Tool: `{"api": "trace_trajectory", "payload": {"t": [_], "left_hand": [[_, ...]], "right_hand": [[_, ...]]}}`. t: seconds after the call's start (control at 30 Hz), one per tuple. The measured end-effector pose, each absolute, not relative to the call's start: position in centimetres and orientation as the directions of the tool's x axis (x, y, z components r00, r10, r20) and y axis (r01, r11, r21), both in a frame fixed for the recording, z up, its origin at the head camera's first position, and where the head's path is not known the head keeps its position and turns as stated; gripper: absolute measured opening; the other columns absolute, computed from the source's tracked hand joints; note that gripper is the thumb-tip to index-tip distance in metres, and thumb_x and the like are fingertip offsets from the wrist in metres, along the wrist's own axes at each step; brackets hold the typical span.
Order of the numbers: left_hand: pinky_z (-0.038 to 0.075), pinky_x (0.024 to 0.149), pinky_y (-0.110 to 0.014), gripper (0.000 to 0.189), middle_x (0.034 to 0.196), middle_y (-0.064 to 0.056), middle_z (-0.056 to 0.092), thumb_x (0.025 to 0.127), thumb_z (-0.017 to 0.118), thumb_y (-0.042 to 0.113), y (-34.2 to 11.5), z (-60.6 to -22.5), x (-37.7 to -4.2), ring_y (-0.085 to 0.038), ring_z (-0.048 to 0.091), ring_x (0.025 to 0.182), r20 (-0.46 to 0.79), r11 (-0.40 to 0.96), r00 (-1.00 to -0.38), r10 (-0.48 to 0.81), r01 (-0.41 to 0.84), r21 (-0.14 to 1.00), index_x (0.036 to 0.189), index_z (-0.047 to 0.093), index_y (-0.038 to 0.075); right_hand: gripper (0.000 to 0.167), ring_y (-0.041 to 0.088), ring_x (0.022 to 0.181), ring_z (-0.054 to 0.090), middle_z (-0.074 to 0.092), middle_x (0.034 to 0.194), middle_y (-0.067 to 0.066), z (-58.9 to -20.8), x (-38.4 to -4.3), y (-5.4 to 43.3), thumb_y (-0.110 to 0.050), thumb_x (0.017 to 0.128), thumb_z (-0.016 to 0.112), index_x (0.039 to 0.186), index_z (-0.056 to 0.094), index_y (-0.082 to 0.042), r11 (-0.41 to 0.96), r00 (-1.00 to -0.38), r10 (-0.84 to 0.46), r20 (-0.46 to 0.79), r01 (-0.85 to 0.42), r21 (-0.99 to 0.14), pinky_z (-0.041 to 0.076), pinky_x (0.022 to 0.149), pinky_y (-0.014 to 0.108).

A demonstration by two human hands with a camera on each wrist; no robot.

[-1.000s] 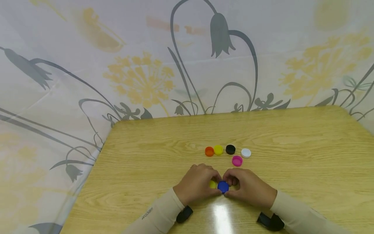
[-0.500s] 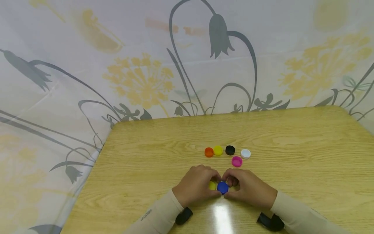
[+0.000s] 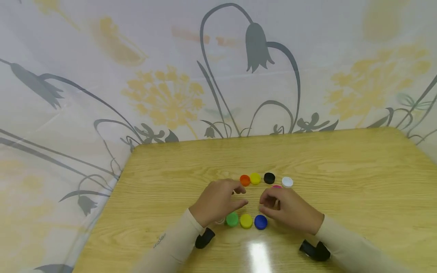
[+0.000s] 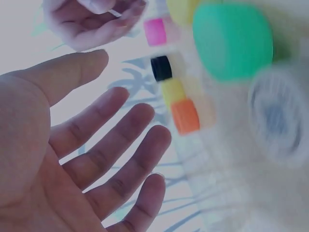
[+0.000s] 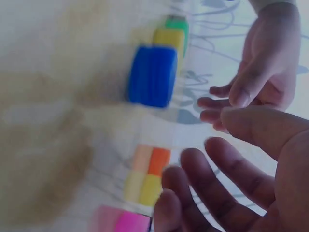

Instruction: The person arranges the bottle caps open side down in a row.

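My left hand [image 3: 218,203] hovers over the table with its fingers loosely bent and nothing in them. Below it lie a green bottle cap [image 3: 232,219] and a yellow cap [image 3: 246,221] in a near row. A pale cap [image 4: 279,116] at the row's left end is mostly covered by that hand in the head view. The blue cap [image 3: 261,222] ends the row on the right. My right hand [image 3: 290,210], raised just right of the blue cap, holds nothing; its fingers show spread and slightly bent in the right wrist view.
Farther back on the wooden table [image 3: 170,170] are an orange cap [image 3: 244,180], another yellow cap [image 3: 255,178], a black cap [image 3: 269,178] and a white cap [image 3: 287,182]. A pink cap [image 3: 277,186] is partly behind my right hand. Flower-patterned cloth [image 3: 153,45] hangs behind the table.
Both hands have let go of the blue cap and lifted. The left hand has moved left and away, uncovering the green and yellow caps; the right has shifted slightly up.
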State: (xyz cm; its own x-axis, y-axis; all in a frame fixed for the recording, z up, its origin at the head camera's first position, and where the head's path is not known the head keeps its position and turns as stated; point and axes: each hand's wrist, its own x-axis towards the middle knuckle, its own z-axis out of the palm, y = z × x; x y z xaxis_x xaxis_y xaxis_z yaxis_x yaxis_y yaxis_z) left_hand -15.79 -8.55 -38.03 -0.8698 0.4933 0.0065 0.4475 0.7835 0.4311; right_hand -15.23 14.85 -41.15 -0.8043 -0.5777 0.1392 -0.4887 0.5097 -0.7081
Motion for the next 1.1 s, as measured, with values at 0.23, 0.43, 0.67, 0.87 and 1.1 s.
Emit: {"api": "trace_trajectory", "payload": {"t": [0.23,0.43,0.67,0.87,1.1], "left_hand": [[0.054,0.073,-0.029,0.025,0.102,-0.002,0.074,0.095,0.069,0.035,-8.7,-37.0,-18.4,-0.016,0.069,0.088,-0.028,0.809,-0.894,0.447,0.391,0.438,0.111,0.072,0.015],[0.055,0.074,-0.033,0.030,0.101,-0.004,0.075,0.094,0.070,0.034,-8.6,-37.2,-20.5,-0.019,0.070,0.087,-0.068,0.846,-0.912,0.405,0.345,0.407,0.114,0.071,0.012],[0.055,0.074,-0.032,0.033,0.099,-0.002,0.076,0.091,0.074,0.033,-8.1,-38.2,-21.6,-0.015,0.070,0.085,-0.121,0.872,-0.911,0.395,0.330,0.362,0.115,0.072,0.011],[0.055,0.073,-0.033,0.038,0.095,0.001,0.076,0.089,0.076,0.038,-7.8,-38.7,-21.7,-0.013,0.069,0.083,-0.111,0.894,-0.914,0.390,0.347,0.284,0.116,0.073,0.012],[0.054,0.069,-0.030,0.035,0.093,0.002,0.074,0.089,0.076,0.034,-7.5,-38.7,-21.9,-0.012,0.066,0.080,-0.124,0.899,-0.915,0.385,0.342,0.273,0.117,0.072,0.012]], "right_hand": [[0.010,0.012,0.085,0.062,0.071,0.094,-0.001,-39.8,-17.9,13.9,-0.013,0.090,0.074,0.099,0.072,-0.009,0.602,-0.812,-0.544,0.212,-0.554,-0.575,0.055,0.076,0.032],[0.021,0.022,0.087,0.061,0.072,0.102,0.007,-39.5,-20.3,12.3,-0.015,0.086,0.078,0.105,0.073,-0.007,0.671,-0.802,-0.560,0.207,-0.585,-0.456,0.053,0.076,0.035],[0.034,0.033,0.110,0.062,0.068,0.118,0.013,-40.2,-21.8,11.4,-0.022,0.090,0.075,0.118,0.070,-0.005,0.722,-0.824,-0.563,0.071,-0.532,-0.442,0.052,0.095,0.051],[0.039,0.033,0.111,0.061,0.067,0.120,0.015,-40.6,-22.3,11.2,-0.026,0.090,0.075,0.122,0.069,-0.005,0.757,-0.835,-0.551,0.000,-0.500,-0.421,0.050,0.098,0.053],[0.038,0.029,0.100,0.062,0.069,0.110,0.013,-40.3,-22.4,11.0,-0.023,0.088,0.076,0.119,0.069,-0.002,0.763,-0.829,-0.559,-0.005,-0.513,-0.393,0.053,0.091,0.048]]}}
